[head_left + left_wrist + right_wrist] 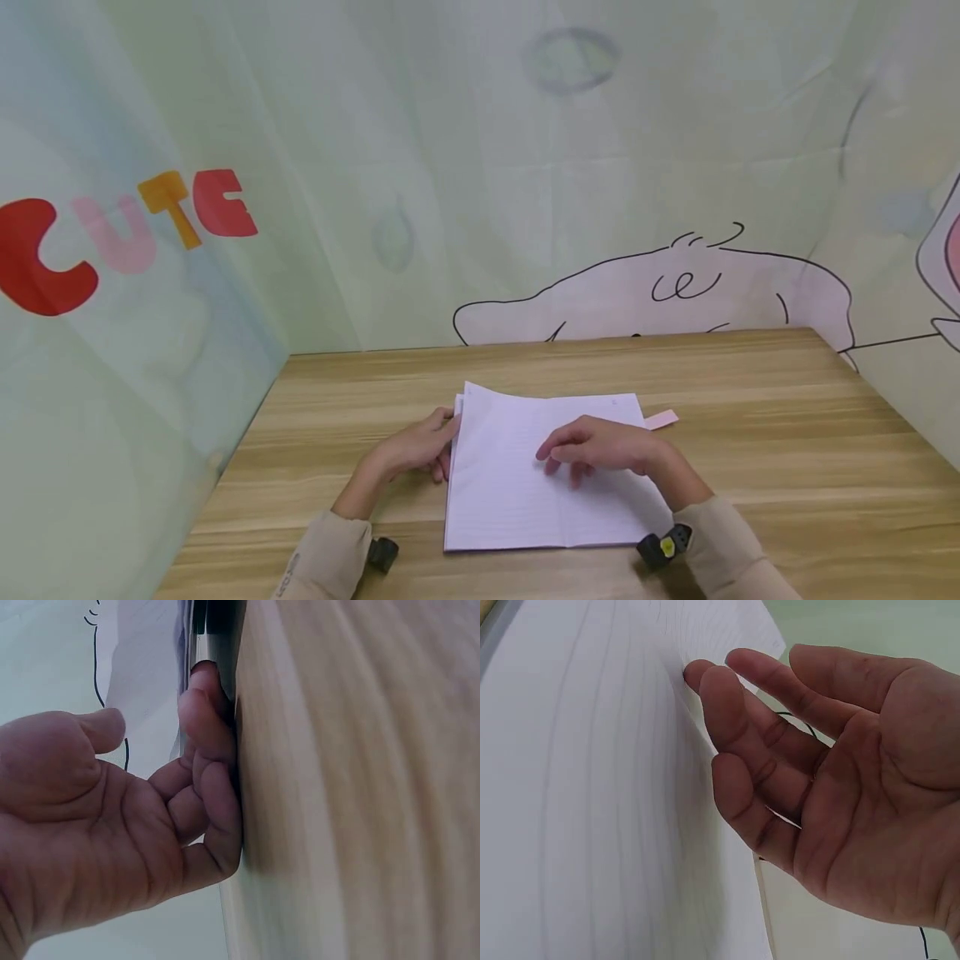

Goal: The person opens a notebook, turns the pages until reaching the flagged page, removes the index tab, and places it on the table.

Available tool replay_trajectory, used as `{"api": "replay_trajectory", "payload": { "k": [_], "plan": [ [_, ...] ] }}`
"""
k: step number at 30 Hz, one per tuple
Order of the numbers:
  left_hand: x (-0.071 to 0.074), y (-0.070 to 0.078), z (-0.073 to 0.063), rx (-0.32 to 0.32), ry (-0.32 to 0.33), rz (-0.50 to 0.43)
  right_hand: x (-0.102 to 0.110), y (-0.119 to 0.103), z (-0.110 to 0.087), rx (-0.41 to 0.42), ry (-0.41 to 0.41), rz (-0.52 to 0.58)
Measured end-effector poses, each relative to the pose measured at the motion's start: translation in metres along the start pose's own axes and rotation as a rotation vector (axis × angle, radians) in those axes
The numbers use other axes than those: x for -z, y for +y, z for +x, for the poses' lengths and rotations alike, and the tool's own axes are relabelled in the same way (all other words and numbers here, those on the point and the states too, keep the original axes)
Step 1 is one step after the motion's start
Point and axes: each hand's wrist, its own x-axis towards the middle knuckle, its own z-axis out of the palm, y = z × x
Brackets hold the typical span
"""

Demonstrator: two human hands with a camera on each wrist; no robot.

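An open notebook [502,500] with white lined pages lies on the wooden table [787,433]. Its upper left page corner lifts a little. At the left edge, my left hand [420,442] touches the notebook with bent fingers, their tips against the edge near the tabletop. The left wrist view shows that thumb [105,731] raised, apart from the paper. Above the middle of the spread hovers my right hand [600,446], with loosely bent fingers and nothing held. One fingertip comes close to the page [630,787]; whether it touches, I cannot tell.
A pink tab [662,419] sticks out past the notebook's right edge. Dark wrist cameras [663,546] sit at both beige sleeves [723,546]. Behind the table hangs a printed cloth backdrop [420,167] with cartoon drawings.
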Motion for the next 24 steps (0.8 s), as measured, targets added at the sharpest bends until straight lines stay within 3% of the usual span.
{"api": "replay_trajectory", "payload": {
  "k": [11,24],
  "plan": [
    [0.0003,-0.0006,0.0009,0.007,-0.002,0.002,-0.0041,-0.0012,-0.0012,-0.046,-0.063,-0.029],
    [-0.0004,0.0019,-0.0015,0.000,0.008,0.030,0.0023,0.0048,-0.0021,-0.059,-0.010,-0.057]
  ]
}}
